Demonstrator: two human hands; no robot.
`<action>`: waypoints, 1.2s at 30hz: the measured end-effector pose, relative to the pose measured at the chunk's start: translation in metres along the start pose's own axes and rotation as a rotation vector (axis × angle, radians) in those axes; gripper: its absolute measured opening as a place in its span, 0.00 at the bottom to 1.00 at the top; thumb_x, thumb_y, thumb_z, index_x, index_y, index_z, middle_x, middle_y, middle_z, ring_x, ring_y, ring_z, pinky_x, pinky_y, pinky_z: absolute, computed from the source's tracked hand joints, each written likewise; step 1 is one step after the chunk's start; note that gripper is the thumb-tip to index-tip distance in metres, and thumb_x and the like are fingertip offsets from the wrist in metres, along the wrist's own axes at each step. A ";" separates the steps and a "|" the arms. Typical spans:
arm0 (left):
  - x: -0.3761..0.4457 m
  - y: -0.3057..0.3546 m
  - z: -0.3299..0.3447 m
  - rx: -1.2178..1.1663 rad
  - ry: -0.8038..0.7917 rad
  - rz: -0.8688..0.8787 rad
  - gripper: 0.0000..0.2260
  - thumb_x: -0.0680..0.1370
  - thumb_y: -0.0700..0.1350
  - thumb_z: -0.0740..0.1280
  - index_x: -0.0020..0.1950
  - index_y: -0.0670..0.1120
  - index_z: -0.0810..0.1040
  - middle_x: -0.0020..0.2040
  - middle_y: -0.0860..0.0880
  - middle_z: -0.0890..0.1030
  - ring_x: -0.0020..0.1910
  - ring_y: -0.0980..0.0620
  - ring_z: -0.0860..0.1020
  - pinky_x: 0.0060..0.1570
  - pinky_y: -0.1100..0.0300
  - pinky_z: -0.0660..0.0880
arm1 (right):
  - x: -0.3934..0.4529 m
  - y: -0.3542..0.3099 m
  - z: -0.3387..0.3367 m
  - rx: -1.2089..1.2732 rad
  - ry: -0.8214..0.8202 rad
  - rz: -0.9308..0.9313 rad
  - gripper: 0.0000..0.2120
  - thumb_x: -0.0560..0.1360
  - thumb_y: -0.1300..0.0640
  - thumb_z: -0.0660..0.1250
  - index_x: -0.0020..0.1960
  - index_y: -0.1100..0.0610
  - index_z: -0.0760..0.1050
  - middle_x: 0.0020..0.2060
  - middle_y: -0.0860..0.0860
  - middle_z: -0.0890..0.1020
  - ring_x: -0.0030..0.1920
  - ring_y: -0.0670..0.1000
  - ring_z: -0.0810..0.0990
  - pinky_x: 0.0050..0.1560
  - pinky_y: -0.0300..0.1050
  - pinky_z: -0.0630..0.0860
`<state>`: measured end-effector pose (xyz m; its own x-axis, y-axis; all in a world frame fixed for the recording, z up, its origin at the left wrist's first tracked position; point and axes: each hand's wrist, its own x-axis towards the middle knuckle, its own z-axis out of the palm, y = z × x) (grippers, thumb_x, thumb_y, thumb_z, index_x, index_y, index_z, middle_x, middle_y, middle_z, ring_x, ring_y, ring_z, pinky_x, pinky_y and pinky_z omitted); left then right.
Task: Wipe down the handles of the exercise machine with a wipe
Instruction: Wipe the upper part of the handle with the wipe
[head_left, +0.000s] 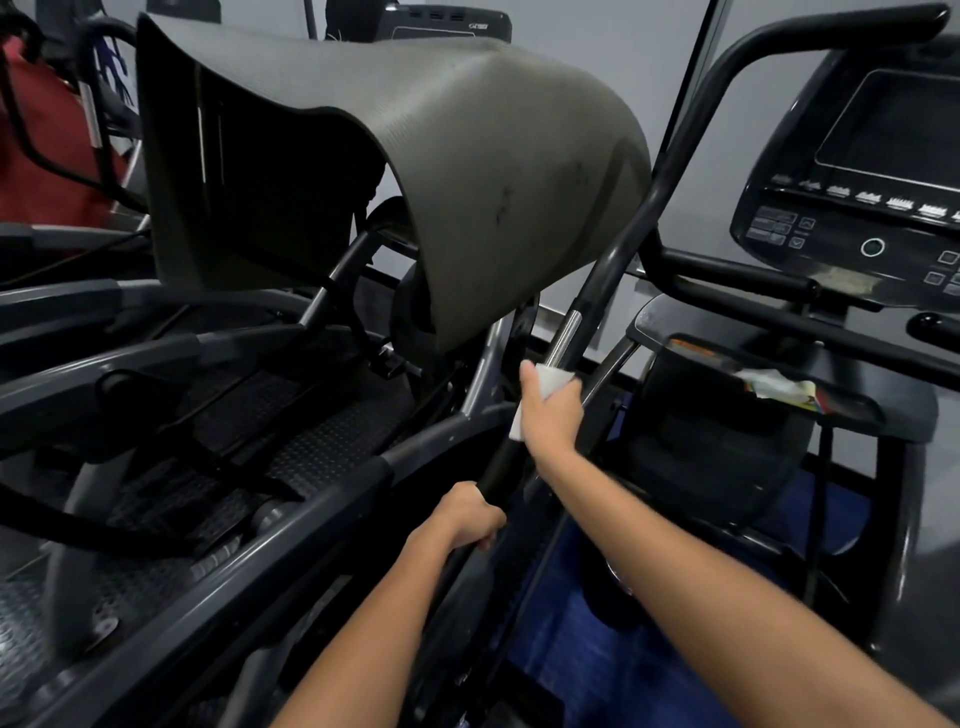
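Long black tubular machine handle (613, 270) ran diagonally, with a short silver metal sleeve (563, 338) partway up. Right hand (550, 415) was wrapped round the handle just below that sleeve, gripping a white folded wipe (551, 382) against it. Left hand (470, 514) gripped the same handle lower down. A grey ribbed mat (467, 156) was draped left of the handle.

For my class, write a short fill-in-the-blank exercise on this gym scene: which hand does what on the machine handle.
1. The white wipe is wrapped round the handle by the ____ hand.
2. The left hand grips the same bar ____ the wipe.
3. Just above the wipe the handle has a shiny ____ section.
4. The draped mat is ____ in colour.

Missing words: right; below; metal; grey
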<state>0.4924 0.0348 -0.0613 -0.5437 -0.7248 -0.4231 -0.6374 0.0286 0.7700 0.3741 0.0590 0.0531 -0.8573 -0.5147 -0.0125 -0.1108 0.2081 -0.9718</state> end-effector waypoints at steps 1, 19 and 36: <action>0.000 0.000 0.000 0.007 -0.007 0.000 0.12 0.61 0.46 0.66 0.40 0.42 0.78 0.34 0.42 0.85 0.32 0.46 0.84 0.47 0.48 0.83 | 0.013 -0.014 -0.002 -0.013 0.031 -0.005 0.29 0.76 0.40 0.69 0.63 0.63 0.69 0.59 0.60 0.79 0.58 0.60 0.79 0.56 0.49 0.74; -0.008 0.001 -0.003 0.032 -0.038 -0.031 0.20 0.61 0.47 0.66 0.49 0.38 0.79 0.33 0.45 0.85 0.38 0.45 0.85 0.52 0.49 0.83 | -0.005 -0.011 0.006 0.017 0.083 0.060 0.29 0.76 0.42 0.71 0.63 0.63 0.68 0.59 0.60 0.79 0.57 0.60 0.79 0.52 0.46 0.72; -0.027 0.005 -0.008 0.001 -0.040 0.012 0.04 0.67 0.40 0.68 0.40 0.45 0.77 0.33 0.44 0.84 0.32 0.48 0.81 0.44 0.52 0.82 | 0.040 -0.046 -0.001 0.046 0.156 0.024 0.31 0.76 0.38 0.68 0.64 0.63 0.69 0.59 0.61 0.78 0.58 0.61 0.78 0.53 0.48 0.74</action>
<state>0.5088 0.0490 -0.0418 -0.5725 -0.6964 -0.4327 -0.6311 0.0374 0.7748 0.3446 0.0301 0.0972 -0.9276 -0.3736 -0.0027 -0.0692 0.1789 -0.9814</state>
